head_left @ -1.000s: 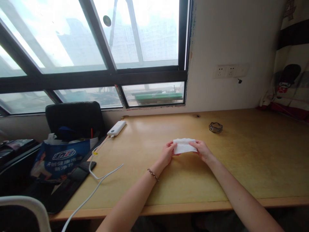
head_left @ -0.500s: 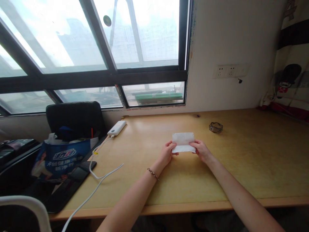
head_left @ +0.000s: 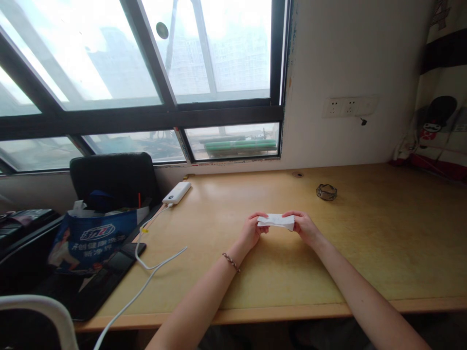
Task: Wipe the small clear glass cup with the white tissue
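Note:
A small white tissue (head_left: 276, 221) is held above the wooden desk, folded into a narrow strip. My left hand (head_left: 254, 230) grips its left end, thumb and fingers closed on it. At the right end, my right hand (head_left: 303, 225) pinches it the same way, with fingers along the top fold. The lower fingers of both hands are partly hidden. A braided bracelet (head_left: 231, 262) is round my left wrist.
On the desk (head_left: 383, 233), a dark ring-shaped ashtray-like object (head_left: 326, 192) lies beyond my right hand. A white power bank (head_left: 177, 193) with a white cable (head_left: 160, 265) sits at the left edge. Left of the desk are a blue bag (head_left: 97, 240) and a black chair (head_left: 113, 177).
The upper part of the tissue has been folded down, so it now looks about half as tall. My fingers have moved onto its top edge; my arms stay in place.

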A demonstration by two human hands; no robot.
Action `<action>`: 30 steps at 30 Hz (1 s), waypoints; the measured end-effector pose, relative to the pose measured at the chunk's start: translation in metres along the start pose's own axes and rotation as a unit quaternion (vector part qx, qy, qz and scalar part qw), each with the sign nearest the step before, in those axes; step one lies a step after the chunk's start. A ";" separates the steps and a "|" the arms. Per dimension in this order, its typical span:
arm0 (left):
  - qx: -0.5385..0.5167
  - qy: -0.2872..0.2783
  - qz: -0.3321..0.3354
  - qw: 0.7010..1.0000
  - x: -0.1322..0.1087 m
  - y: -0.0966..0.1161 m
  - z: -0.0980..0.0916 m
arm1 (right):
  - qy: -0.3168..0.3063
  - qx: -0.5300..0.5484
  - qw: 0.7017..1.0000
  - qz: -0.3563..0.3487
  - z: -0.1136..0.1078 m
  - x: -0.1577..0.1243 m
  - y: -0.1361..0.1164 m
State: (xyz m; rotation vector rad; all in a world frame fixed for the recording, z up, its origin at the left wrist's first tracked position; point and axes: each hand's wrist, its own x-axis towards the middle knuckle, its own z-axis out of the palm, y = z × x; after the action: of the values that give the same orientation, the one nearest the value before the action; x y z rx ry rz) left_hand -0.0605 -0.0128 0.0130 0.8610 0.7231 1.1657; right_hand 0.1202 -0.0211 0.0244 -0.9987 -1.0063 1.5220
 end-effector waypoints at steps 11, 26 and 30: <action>-0.027 -0.021 0.004 0.999 -0.002 0.002 0.001 | -0.020 0.025 0.999 0.008 0.002 -0.003 -0.008; -0.021 -0.067 -0.019 0.997 -0.003 0.001 0.001 | 0.112 -0.039 0.991 -0.055 0.003 0.000 -0.001; -0.044 -0.087 -0.048 0.994 -0.001 0.000 -0.003 | 0.123 -0.027 0.990 -0.069 0.000 0.003 0.000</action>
State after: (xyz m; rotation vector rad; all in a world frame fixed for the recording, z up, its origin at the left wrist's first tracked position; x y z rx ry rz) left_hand -0.0629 -0.0132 0.0115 0.8328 0.5610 1.0162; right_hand 0.1201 -0.0181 0.0245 -1.1015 -0.9249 1.2309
